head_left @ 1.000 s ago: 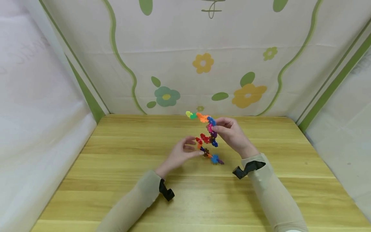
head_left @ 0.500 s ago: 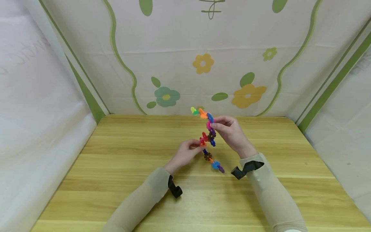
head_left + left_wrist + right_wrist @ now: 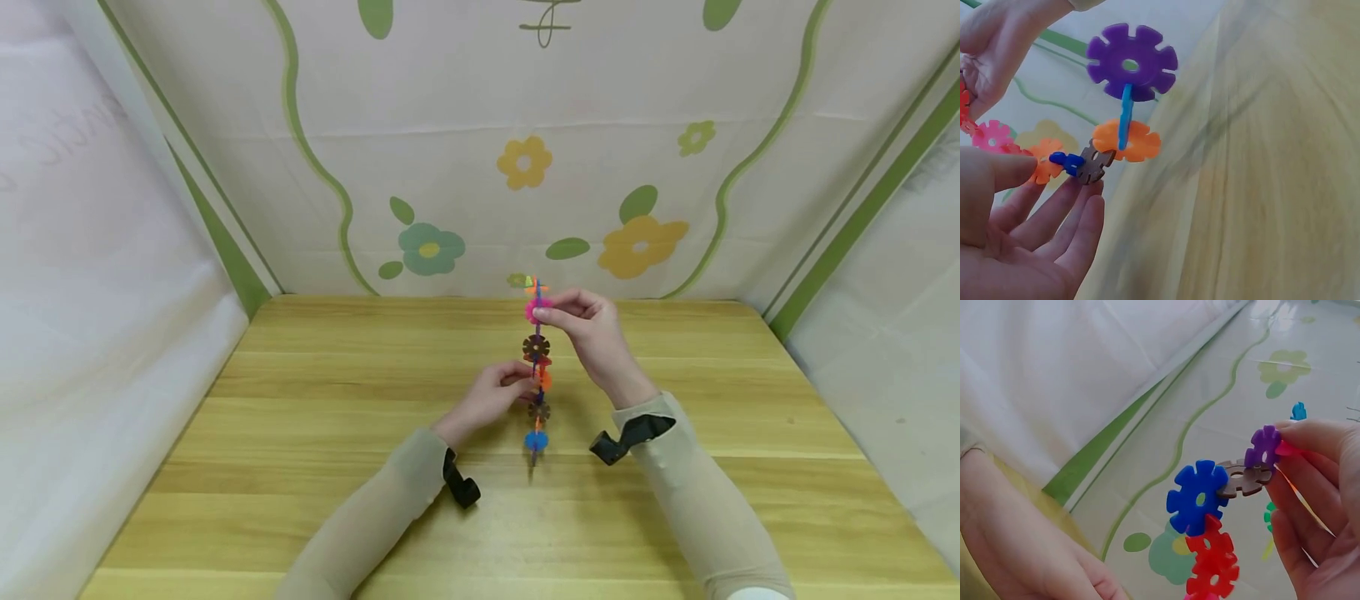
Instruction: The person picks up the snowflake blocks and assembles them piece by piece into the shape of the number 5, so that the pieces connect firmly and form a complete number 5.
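Observation:
A chain of notched plastic snowflake discs stands nearly upright above the table between the two hands. My right hand (image 3: 596, 342) pinches a pink disc (image 3: 534, 312) near its top. Lower down, my left hand (image 3: 486, 398) pinches an orange disc (image 3: 1045, 152) between thumb and fingers. A brown disc (image 3: 528, 347) sits between the hands, with red ones partly covered below it. From the left hand downward the chain runs to a light blue disc (image 3: 536, 441) and a purple disc (image 3: 1147, 53). In the right wrist view a dark blue disc (image 3: 1186, 497) joins red discs (image 3: 1216, 570).
The wooden table (image 3: 360, 350) spreads under both arms. A white cloth wall (image 3: 450, 167) with printed flowers rises behind it, and white cloth sides flank it. Black wrist straps with small cameras (image 3: 609, 447) sit over the sleeves.
The left hand has moved right and gone from loosely spread fingers to pinching the orange disc. The chain has turned from a spread zigzag to a nearly straight, edge-on line. The right hand rose slightly.

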A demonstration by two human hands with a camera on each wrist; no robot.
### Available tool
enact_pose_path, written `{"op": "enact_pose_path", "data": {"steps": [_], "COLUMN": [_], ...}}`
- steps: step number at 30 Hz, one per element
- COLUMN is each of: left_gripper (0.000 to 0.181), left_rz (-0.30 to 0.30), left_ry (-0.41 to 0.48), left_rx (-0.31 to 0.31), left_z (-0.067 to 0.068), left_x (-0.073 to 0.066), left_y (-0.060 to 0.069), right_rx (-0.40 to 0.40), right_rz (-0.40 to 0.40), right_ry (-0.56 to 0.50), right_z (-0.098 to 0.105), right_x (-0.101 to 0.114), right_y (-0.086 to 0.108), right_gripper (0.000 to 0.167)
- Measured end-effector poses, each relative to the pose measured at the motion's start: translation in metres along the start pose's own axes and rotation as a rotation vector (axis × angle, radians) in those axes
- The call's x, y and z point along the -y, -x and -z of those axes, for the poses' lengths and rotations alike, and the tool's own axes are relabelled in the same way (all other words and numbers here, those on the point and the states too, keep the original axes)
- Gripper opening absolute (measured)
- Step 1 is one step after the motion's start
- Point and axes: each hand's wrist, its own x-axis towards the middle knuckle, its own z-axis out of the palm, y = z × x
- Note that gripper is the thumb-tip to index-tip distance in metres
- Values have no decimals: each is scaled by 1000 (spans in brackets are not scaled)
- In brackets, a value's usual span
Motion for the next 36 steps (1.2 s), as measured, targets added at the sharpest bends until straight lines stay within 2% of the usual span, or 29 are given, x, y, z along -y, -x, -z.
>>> {"op": "enact_pose_path", "data": {"steps": [2,4,9,13,17,25,27,30,34,36], "left_gripper": [23,25,32,37,34,27,30,35,54,65], "left_rz": [0,-7,-8,-13,-40,-61,-56,-19,21,6], "left_ry": [-1,-39,-125,-119,-129,-95,-92,-81,-134,-160], "left_rx": [23,36,32,6,-3,45,62,76,-25,-89], "left_z": [-1,-3,-8,-12,-15,-17,-13,-2,20,30], "left_x": [1,2,1,2,3,6,7,6,-2,-9], "left_y": [-1,0,1,0,0,1,0,1,5,7], "right_rx": [-34,-66,-101,-110,-124,-148,-158,-172,-185,-192], "right_rz": [2,4,10,0,-11,-40,-46,-49,-49,-44], "right_ry": [39,82,169,219,272,361,377,372,359,362], "right_z": [-2,-3,-7,-11,-15,-19,-18,-18,-21,-25], "right_x": [-1,-3,-8,-14,-20,-35,-38,-42,-40,-34], "right_y": [0,0,0,-1,-2,-6,-7,-9,-10,-9], "right_gripper": [8,7,11,15,21,29,29,28,25,25]}}
